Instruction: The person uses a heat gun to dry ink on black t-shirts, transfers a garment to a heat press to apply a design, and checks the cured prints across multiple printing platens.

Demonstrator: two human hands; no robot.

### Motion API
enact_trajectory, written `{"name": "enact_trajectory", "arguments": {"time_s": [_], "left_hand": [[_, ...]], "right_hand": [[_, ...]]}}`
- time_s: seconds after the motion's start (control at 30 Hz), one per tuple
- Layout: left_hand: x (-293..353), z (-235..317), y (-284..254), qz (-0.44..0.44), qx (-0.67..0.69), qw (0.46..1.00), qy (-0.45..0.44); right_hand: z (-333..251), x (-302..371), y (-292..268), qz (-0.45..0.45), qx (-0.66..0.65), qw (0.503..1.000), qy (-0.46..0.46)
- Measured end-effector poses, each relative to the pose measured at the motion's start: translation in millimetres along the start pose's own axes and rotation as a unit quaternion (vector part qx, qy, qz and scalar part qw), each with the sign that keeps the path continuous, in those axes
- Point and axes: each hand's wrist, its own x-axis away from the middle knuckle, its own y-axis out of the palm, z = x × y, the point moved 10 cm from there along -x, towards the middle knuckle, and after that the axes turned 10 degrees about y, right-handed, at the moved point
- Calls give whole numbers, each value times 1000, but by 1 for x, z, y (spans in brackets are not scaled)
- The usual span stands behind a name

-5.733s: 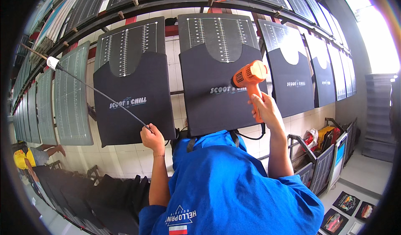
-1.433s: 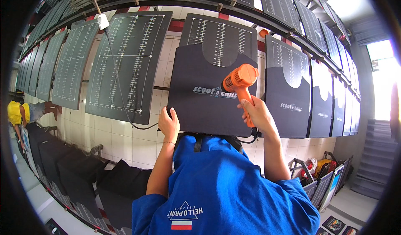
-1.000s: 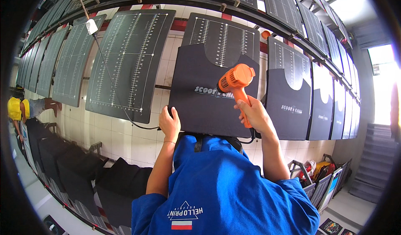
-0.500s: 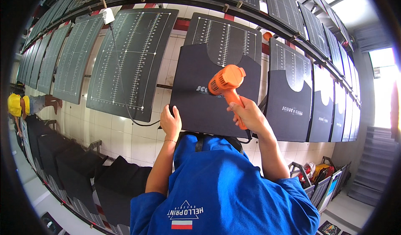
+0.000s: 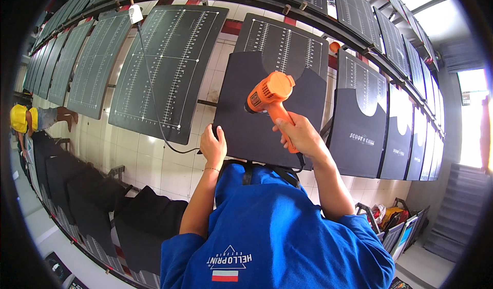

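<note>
My right hand (image 5: 302, 136) is wrapped around the handle of an orange heat gun (image 5: 272, 91). Its dark nozzle points left, above a dark navy T-shirt (image 5: 246, 130) laid over a printing board (image 5: 281, 38). The gun hides most of the print on the shirt's chest. At the near left edge of this shirt rests my left hand (image 5: 213, 146), thumb and fingers apart, the thumb over the fabric. Any grip on the edge beneath is hidden. A black cord leaves the handle's lower end near my waist.
Several shirt-covered boards, including one with a white print (image 5: 359, 127), line up at right. Bare gridded boards (image 5: 167, 68) stand at left. A thin cable (image 5: 149, 78) hangs from a white socket (image 5: 135, 14). Dark garments (image 5: 146, 232) cover boards behind me; a person in yellow (image 5: 21, 118) works far left.
The heat gun has shifted slightly left and its nozzle now points more to the left. The head view has moved a little; my left hand stays at the shirt's edge.
</note>
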Motion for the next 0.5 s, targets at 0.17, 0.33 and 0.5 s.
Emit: {"name": "enact_trajectory", "arguments": {"time_s": [0.17,0.33,0.5], "left_hand": [[0,-1,0,0,2,1000,-3],[0,-1,1,-2,4,1000,0],[0,0,1,-1,4,1000,5]], "right_hand": [[-6,7,8,-15,6,1000,11],[-9,13,11,-23,30,998,40],[2,9,6,-4,19,1000,19]]}}
